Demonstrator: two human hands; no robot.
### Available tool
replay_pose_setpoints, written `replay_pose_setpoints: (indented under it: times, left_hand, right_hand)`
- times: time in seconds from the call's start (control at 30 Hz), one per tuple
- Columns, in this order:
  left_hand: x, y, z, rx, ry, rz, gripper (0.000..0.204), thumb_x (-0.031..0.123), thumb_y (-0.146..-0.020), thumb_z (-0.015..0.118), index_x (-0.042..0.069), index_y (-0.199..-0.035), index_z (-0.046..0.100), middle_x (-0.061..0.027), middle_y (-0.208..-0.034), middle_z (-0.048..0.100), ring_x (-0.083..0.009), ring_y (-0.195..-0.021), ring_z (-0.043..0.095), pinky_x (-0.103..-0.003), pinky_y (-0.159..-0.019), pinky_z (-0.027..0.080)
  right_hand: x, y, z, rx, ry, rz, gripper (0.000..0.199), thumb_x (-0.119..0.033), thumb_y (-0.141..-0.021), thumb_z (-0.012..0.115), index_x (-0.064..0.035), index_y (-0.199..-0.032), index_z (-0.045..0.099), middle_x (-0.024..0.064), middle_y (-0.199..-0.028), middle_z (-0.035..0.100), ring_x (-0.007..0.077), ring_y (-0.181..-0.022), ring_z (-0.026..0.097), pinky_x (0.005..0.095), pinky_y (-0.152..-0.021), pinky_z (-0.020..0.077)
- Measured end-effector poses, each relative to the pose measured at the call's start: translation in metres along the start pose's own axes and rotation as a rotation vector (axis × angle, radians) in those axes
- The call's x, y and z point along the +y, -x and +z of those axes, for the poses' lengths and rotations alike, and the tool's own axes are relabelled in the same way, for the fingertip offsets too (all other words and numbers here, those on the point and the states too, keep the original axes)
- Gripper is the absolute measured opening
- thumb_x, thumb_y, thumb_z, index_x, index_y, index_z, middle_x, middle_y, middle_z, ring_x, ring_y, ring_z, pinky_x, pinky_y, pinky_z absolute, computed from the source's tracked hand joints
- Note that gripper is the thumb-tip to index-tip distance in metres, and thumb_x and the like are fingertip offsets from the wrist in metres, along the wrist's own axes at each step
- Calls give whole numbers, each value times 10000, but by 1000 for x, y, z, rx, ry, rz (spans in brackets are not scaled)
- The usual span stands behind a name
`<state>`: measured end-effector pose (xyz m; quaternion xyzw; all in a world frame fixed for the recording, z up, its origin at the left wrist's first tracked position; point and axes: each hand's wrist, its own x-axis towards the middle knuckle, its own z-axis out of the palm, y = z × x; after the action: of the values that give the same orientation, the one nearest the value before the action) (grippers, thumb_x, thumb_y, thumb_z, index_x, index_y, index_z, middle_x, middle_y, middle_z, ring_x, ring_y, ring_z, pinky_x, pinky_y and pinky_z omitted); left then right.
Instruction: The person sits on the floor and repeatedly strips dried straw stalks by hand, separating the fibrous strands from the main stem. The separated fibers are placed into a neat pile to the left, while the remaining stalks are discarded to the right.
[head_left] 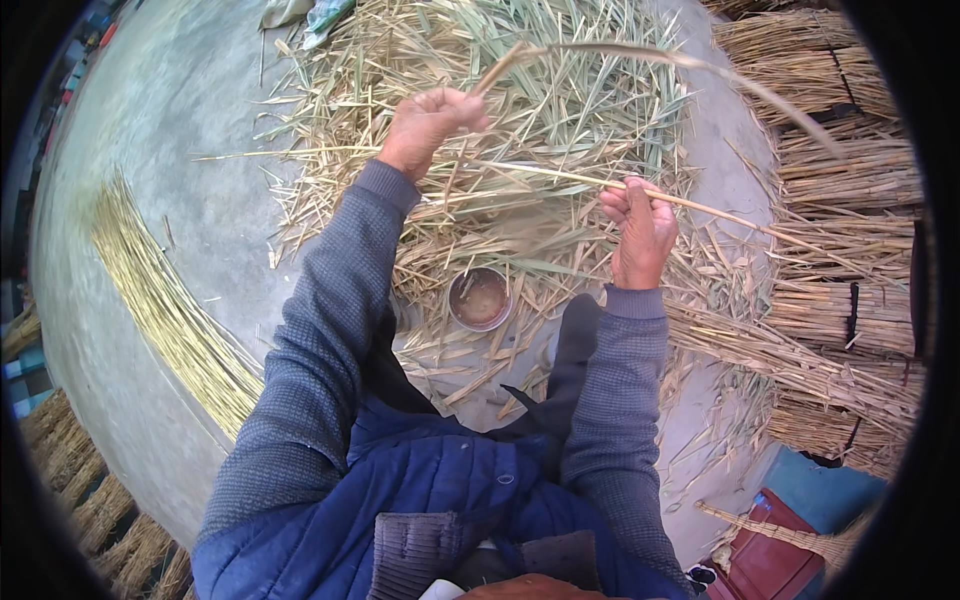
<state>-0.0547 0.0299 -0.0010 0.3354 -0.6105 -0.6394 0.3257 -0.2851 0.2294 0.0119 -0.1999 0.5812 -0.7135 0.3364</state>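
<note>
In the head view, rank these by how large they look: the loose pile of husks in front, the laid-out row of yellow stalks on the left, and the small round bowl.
1. Pile of husks.
2. Row of yellow stalks.
3. Round bowl, clearly smallest.

The long leaf [690, 75] rising from the left hand [430, 125] is smeared by motion toward the upper right of the frame. The stalk [700, 207] is hidden inside the right hand [640, 235], whose fingertips cannot be seen. The red bag [765, 560] at lower right is cut by the dark rim. The contents of the small round bowl [481, 299] cannot be made out.
</note>
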Motion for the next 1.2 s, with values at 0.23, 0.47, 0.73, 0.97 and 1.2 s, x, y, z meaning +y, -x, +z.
replay_pose_setpoints:
  times: [0.23,0.47,0.73,0.97,1.2]
  left_hand:
    - [-9,-2,-44,445,-1309,334,240,290,-908,724,69,-998,700,-52,-871,725,-217,-816,636,-358,-781,442]
    - [11,18,48,-96,-762,699,205,270,-844,778,97,-944,731,-54,-884,716,-219,-823,637,-361,-802,458]
    - [16,8,-11,-142,-770,273,181,229,-812,804,62,-833,738,-76,-772,723,-211,-699,686,-350,-648,514]
    - [22,21,32,-140,-754,584,246,273,-812,808,72,-937,742,-30,-899,739,-193,-811,675,-321,-763,473]
    - [7,19,72,-24,-749,787,144,212,-783,811,103,-844,741,-27,-751,676,-214,-712,624,-349,-691,432]
  right_hand:
    - [-1,2,5,-108,-35,46,261,-196,-978,668,27,-1098,608,140,-940,712,163,-773,718,233,-677,593]
    - [16,9,41,-232,-32,58,331,-257,-960,703,20,-1110,602,150,-923,723,167,-749,714,236,-661,579]
    - [-9,-4,5,-79,-117,-26,253,-182,-970,683,18,-1107,609,132,-958,717,177,-817,719,256,-715,594]
    - [-3,10,20,-184,-98,29,270,-212,-983,666,18,-1115,614,141,-965,720,183,-841,726,258,-729,597]
    - [-3,20,37,-168,-131,26,311,-240,-983,669,33,-1118,607,149,-950,715,186,-824,725,261,-708,593]
